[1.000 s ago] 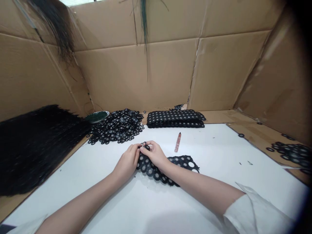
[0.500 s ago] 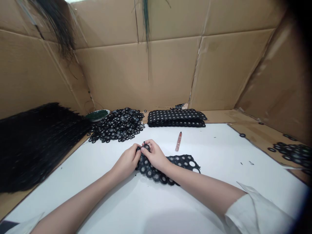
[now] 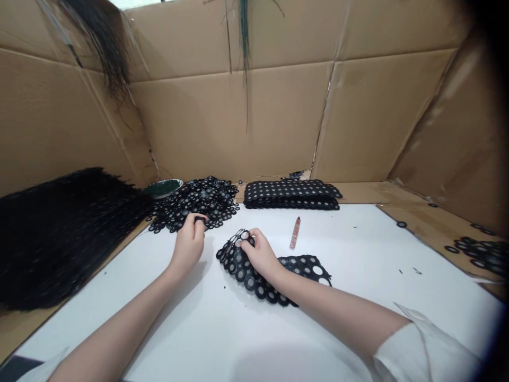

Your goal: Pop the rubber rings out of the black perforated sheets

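Observation:
My right hand (image 3: 261, 257) pinches the upper edge of a panel of joined black rings (image 3: 248, 281) with pale centres. The panel is bent up at its left end, and its right part lies on the white board behind my wrist. At the near edge of a heap of loose black rings (image 3: 199, 199), my left hand (image 3: 190, 239) is closed, thumb against fingers, with a small black ring (image 3: 200, 219) at the tips. Part of that ring is covered by the fingers.
A folded stack of ring panels (image 3: 292, 194) lies at the back, with a pointed pen-like tool (image 3: 295, 233) in front. Black strands (image 3: 59, 239) cover the left side beside a dish of green bits (image 3: 163, 188). More rings (image 3: 481, 252) lie right. Cardboard walls (image 3: 230, 116) enclose the board (image 3: 178, 329).
My left hand has let go of the panel and moved left and up to the ring heap. My right hand still holds the panel, whose left end now shows. The view has shifted slightly.

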`<state>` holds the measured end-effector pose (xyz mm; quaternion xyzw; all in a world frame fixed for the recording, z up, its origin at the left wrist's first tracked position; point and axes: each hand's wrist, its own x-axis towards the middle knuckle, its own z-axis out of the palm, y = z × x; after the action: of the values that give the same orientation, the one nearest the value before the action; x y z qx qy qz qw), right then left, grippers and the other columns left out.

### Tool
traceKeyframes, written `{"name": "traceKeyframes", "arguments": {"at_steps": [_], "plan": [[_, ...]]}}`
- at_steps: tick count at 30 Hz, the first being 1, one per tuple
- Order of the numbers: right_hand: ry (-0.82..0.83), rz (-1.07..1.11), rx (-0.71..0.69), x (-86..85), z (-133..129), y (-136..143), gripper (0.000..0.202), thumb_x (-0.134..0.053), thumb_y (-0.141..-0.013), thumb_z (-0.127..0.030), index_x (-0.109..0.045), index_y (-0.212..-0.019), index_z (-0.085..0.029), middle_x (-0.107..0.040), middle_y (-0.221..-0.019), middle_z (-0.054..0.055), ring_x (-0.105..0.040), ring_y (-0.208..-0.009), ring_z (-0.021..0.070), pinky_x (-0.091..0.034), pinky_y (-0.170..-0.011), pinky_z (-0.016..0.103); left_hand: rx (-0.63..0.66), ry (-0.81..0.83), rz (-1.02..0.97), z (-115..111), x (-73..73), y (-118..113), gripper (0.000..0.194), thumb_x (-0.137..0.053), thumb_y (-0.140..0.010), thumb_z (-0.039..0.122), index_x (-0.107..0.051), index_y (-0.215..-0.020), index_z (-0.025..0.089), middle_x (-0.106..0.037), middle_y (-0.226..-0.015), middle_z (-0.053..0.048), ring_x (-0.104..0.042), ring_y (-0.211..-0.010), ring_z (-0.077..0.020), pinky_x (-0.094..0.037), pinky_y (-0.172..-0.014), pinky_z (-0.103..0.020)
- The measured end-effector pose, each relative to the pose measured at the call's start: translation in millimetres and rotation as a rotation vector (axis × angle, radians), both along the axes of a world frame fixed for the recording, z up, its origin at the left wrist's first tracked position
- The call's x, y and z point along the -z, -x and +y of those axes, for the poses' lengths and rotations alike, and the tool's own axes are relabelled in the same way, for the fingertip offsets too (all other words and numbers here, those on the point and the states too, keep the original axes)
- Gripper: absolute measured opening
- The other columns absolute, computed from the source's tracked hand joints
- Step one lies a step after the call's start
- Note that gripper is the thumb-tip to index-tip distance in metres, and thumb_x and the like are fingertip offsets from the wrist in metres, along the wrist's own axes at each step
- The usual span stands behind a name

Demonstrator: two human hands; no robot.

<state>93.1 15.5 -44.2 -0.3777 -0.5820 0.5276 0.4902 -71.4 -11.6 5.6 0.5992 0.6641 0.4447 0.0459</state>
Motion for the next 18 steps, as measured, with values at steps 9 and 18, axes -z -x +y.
{"name": "traceKeyframes", "arguments": {"at_steps": [9,18], "plan": [[0.042,0.104,-0.036,-3.0,0.8,1.0,0.016,-0.051,-0.065,-0.020,-0.038,-0.074,-0.021,-0.058,-0.069,-0.003,-0.057,-0.075,0.0146,-0.040,-0.076,0.030,0.299,0.223,0.228,-13.8,11.2,-29.1,0.022,-0.028,-0.083,0.024,-0.047,-0.094,0.020,-0.057,-0.076,-0.002,-0.054,-0.071,-0.0176,-0.039,-0.064,-0.028],[0.037,0.088,-0.027,-6.3,-1.6,-1.1,0.015,-0.049,-0.066,-0.017,-0.038,-0.074,-0.021,-0.058,-0.069,-0.003,-0.057,-0.074,0.0137,-0.041,-0.076,0.031,0.471,0.317,0.218,-18.5,17.1,-36.9,0.026,-0.035,-0.083,0.038,-0.044,-0.099,0.020,-0.058,-0.091,-0.006,-0.054,-0.080,-0.0203,-0.040,-0.069,-0.032]]}}
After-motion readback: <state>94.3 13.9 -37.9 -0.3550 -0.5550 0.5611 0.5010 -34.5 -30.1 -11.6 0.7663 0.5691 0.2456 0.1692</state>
